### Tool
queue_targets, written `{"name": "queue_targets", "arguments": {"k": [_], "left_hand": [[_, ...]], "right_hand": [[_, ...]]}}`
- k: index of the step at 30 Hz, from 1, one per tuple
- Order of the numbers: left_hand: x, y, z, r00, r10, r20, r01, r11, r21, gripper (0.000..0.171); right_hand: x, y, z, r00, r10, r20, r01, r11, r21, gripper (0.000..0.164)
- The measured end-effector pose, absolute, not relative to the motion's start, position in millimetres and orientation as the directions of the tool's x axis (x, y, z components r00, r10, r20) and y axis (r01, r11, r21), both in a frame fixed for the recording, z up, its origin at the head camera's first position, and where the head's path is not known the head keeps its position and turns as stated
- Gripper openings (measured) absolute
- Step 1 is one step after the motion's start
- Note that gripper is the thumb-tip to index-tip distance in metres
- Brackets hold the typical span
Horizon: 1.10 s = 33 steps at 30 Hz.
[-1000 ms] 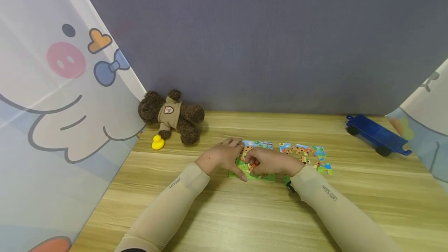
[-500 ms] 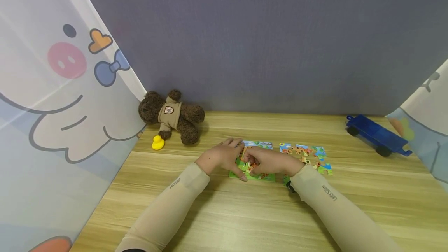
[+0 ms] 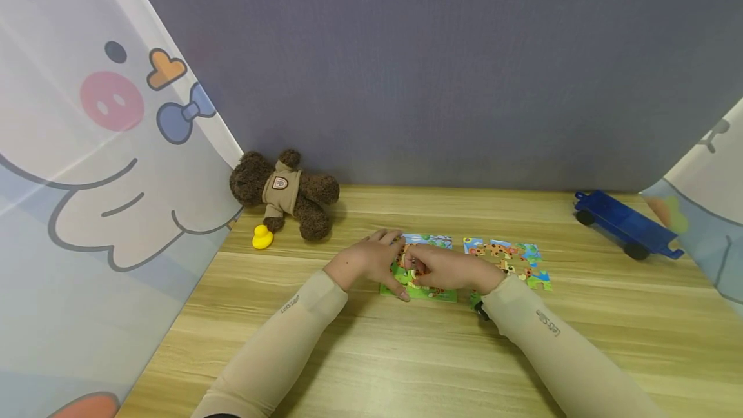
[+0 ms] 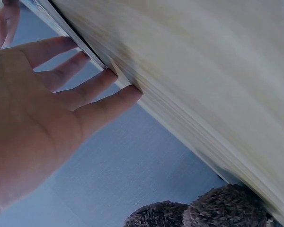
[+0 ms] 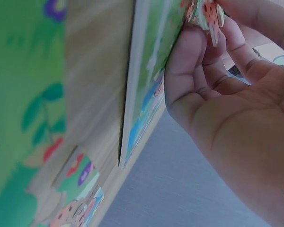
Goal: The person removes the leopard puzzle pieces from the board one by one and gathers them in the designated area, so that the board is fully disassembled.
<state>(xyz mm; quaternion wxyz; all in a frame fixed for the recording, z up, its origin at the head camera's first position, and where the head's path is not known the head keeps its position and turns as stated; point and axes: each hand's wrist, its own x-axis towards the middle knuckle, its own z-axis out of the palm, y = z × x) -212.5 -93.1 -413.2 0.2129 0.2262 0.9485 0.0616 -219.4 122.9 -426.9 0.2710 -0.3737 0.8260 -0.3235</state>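
Observation:
In the head view my left hand rests at the left side of a colourful puzzle board, fingers spread. The left wrist view shows its fingers nearly straight, tips at the board's edge. Over the board, my right hand bends inward with curled fingers. In the right wrist view it pinches an orange-spotted puzzle piece between thumb and fingers, close to the board's surface. The hands cover part of the board's picture. A second puzzle, with gaps among its pieces, lies to the right, partly behind the right wrist.
A brown teddy bear lies at the back left, with a yellow rubber duck beside it. A blue toy trailer with black wheels stands at the back right. A grey panel rises behind the wooden table.
The right hand's fingertips have shifted slightly to the left over the board. The left hand has stayed in place, and the surrounding toys have not moved.

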Motion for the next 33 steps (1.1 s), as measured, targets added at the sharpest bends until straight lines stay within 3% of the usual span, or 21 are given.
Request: {"name": "queue_targets", "arguments": {"k": [21,33], "left_hand": [[-210,-93,-411,-0.807,0.448,-0.386,0.387,0.894,0.227,0.13],[-210,-92,-410,-0.812,0.436,-0.388,0.383,0.9,0.21,0.132]], "right_hand": [[-216,126,-423,-0.599,-0.776,-0.198,-0.418,0.514,-0.749,0.013],[-214,144,-414,-0.64,-0.759,-0.123,-0.414,0.474,-0.777,0.018]]}}
